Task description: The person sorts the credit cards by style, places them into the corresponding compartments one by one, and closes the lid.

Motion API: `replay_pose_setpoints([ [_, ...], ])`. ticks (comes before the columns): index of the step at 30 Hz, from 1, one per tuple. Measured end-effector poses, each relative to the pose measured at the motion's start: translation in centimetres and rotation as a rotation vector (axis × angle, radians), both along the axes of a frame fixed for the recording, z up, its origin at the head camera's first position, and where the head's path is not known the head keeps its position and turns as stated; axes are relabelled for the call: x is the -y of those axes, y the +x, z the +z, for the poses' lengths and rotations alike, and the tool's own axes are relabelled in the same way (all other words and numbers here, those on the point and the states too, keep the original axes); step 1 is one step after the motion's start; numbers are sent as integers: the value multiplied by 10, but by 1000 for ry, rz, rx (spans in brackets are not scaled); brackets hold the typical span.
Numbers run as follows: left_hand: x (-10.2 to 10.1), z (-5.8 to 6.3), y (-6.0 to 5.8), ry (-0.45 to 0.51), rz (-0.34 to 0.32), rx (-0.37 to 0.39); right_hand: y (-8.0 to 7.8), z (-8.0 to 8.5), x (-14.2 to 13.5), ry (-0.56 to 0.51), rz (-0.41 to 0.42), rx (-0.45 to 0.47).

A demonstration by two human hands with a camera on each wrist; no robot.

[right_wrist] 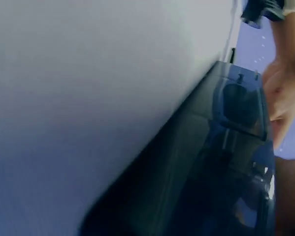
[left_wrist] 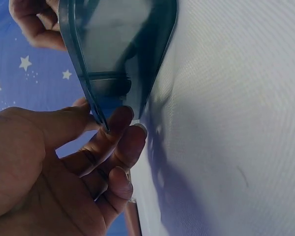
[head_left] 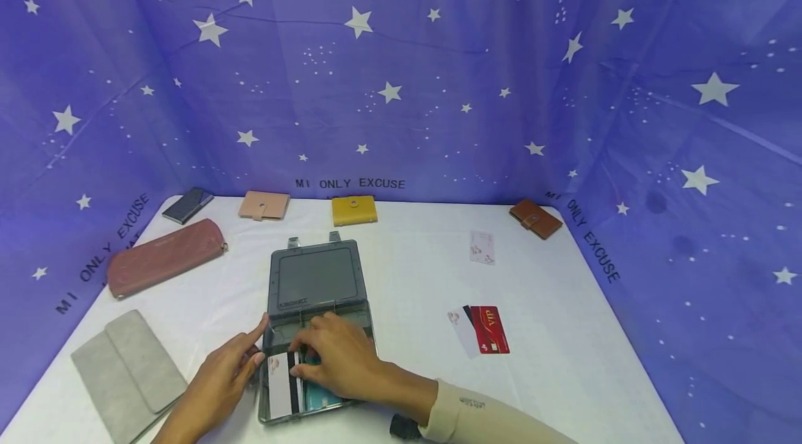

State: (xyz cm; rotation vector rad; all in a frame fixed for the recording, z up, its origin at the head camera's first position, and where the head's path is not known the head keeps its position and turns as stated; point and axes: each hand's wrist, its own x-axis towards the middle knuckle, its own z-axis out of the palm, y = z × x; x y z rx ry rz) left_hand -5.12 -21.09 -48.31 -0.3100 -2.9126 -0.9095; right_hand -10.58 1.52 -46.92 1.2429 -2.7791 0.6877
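Translucent grey rectangular plastic case lies on the desk, lid folded back. The left hand pinches its left edge; the right hand reaches inside, its grip narrow at a white card with a black stripe, beside a teal card. Whether it pinches the striped card, I cannot tell.

The case looks like smooth, glossy plastic.
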Motion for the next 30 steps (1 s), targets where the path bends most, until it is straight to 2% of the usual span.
replay_pose_setpoints([
  [3, 1, 0, 0, -7, -12, -22, 1, 0, -1, 91, 50, -26],
  [6, 2, -1, 1, 2, -24, -25, -4, 1, -7, 73, 72, 33],
  [9, 2, -1, 1, 26, -27, -10, -16, 2, -21, -31, 64, 126],
  [12, 3, -2, 0, 49, -39, -13, -37, 2, -41, -188, 16, 250],
  [15, 3, -2, 0, 51, -45, -34, -62, 1, -68, -324, -74, 385],
  [18, 3, -1, 0, 50, -40, -42, -90, 2, -104, -386, -205, 452],
  [24, 2, -2, -1, 56, -47, -71, -142, -6, -189, -410, -471, 421],
  [27, 2, -2, -1, 54, -50, -69, -161, -11, -229, -386, -591, 372],
  [30, 2, -2, -2, 57, -47, -71, -174, -15, -262, -339, -701, 328],
])
